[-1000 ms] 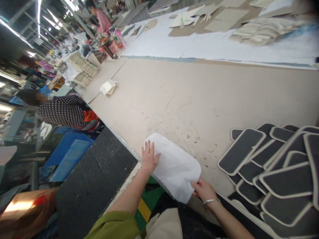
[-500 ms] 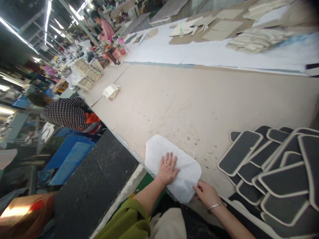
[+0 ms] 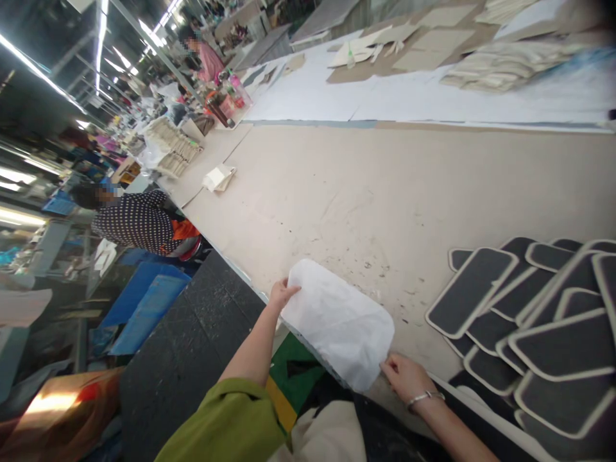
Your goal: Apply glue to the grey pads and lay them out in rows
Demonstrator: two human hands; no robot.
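A white sheet with rounded corners (image 3: 341, 321) lies at the near edge of the table, partly over the edge. My left hand (image 3: 283, 294) pinches its far-left corner, thumb on top. At the opposite, right-hand end, my right hand (image 3: 403, 374), with a bracelet at the wrist, has its fingers closed on the sheet's edge. Whether anything lies beneath the sheet is hidden. To the right of my right hand is a loose pile of dark grey panels with pale borders (image 3: 474, 292), overlapping one another.
The beige tabletop (image 3: 337, 192) has dark specks. A small stack of pale pieces (image 3: 219, 178) lies toward the far left. White paper (image 3: 308, 96) covers the back, with pale cut pieces (image 3: 436, 48) on it. A person in a dotted top (image 3: 135, 221) sits at left, beside a black surface (image 3: 192, 346).
My left hand has gone from lying flat on the sheet to gripping its left corner. The right hand stays at the right edge. The whole view has shifted slightly.
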